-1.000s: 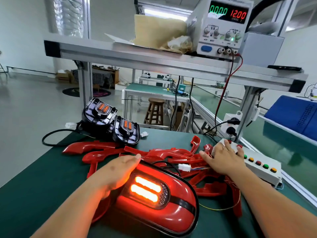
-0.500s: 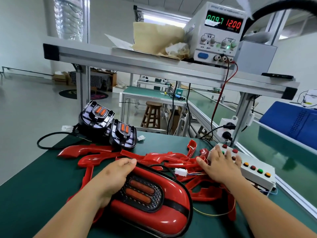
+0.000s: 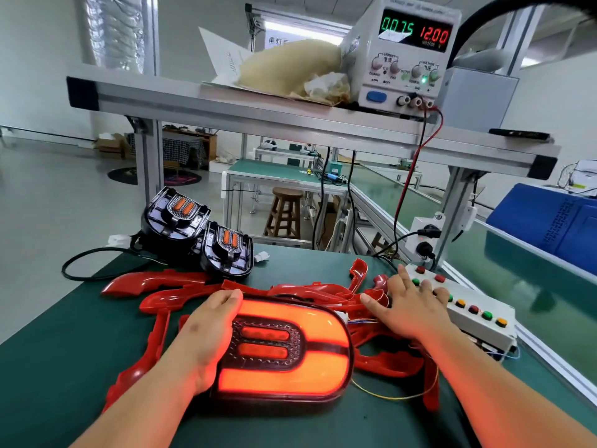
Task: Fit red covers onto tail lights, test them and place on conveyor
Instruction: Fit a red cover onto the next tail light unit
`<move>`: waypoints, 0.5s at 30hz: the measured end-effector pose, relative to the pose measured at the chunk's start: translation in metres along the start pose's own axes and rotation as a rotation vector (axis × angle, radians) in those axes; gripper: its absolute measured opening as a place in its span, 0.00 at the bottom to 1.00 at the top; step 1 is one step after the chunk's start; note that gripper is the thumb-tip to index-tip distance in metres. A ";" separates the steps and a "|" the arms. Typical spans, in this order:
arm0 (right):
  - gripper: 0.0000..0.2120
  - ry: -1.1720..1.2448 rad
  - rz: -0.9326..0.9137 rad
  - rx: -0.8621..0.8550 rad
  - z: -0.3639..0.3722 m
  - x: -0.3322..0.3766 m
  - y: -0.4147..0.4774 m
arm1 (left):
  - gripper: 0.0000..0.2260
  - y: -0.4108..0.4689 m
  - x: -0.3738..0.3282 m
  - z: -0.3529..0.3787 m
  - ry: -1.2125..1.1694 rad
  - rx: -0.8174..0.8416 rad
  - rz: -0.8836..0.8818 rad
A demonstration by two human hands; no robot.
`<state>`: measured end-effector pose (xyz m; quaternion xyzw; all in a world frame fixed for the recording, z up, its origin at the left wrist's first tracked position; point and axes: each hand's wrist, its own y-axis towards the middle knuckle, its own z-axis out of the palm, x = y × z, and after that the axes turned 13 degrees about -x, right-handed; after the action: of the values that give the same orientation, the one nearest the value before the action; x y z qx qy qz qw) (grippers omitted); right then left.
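Across the green desk point(image 3: 64, 383), the lit tail light point(image 3: 290, 376) is steadied by the left hand point(image 3: 206, 334), curled round its end. The button box point(image 3: 478, 331) is pressed by the flat, spread right hand point(image 3: 416, 308), likely for testing.

The tail light point(image 3: 284, 347) lies on loose covers point(image 3: 174, 299), two more lamps point(image 3: 226, 253) behind, button box point(image 3: 478, 328) to its right.
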<state>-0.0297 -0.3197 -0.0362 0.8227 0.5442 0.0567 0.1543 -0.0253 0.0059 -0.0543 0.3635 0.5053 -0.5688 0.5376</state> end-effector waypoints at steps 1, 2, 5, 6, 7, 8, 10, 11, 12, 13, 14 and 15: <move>0.50 -0.003 0.006 -0.002 0.000 0.000 0.001 | 0.12 -0.001 -0.001 0.000 -0.005 0.007 -0.012; 0.51 -0.006 0.016 -0.006 -0.001 0.001 0.002 | 0.12 -0.001 -0.001 -0.001 -0.007 0.014 -0.023; 0.54 -0.029 0.047 -0.039 -0.006 0.004 0.004 | 0.12 -0.002 -0.002 -0.001 0.006 0.029 -0.033; 0.55 -0.030 0.052 -0.048 -0.006 0.005 0.005 | 0.12 -0.002 -0.002 -0.001 0.008 0.031 -0.033; 0.55 -0.030 0.053 -0.055 -0.007 0.005 0.005 | 0.12 -0.003 -0.003 -0.001 0.010 0.028 -0.032; 0.55 -0.032 0.051 -0.059 -0.007 0.005 0.005 | 0.12 -0.003 -0.003 -0.001 0.017 0.023 -0.023; 0.56 -0.052 0.044 -0.059 -0.008 0.006 0.004 | 0.12 -0.002 -0.003 -0.002 0.049 0.012 0.019; 0.56 -0.067 0.037 -0.056 -0.008 0.007 0.003 | 0.12 -0.001 -0.003 -0.002 0.057 0.012 0.031; 0.57 -0.082 0.026 -0.054 -0.009 0.008 0.003 | 0.12 -0.001 -0.003 -0.003 0.059 0.016 0.034; 0.57 -0.095 0.014 -0.053 -0.010 0.009 0.003 | 0.11 -0.001 -0.003 -0.003 0.059 0.021 0.036; 0.57 -0.103 0.003 -0.053 -0.012 0.009 0.003 | 0.11 -0.001 -0.003 -0.003 0.060 0.022 0.036; 0.55 -0.106 -0.006 -0.052 -0.013 0.009 0.003 | 0.11 -0.001 -0.002 -0.003 0.060 0.024 0.034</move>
<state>-0.0266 -0.3101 -0.0236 0.8186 0.5361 0.0267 0.2046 -0.0265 0.0096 -0.0524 0.3954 0.5082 -0.5544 0.5273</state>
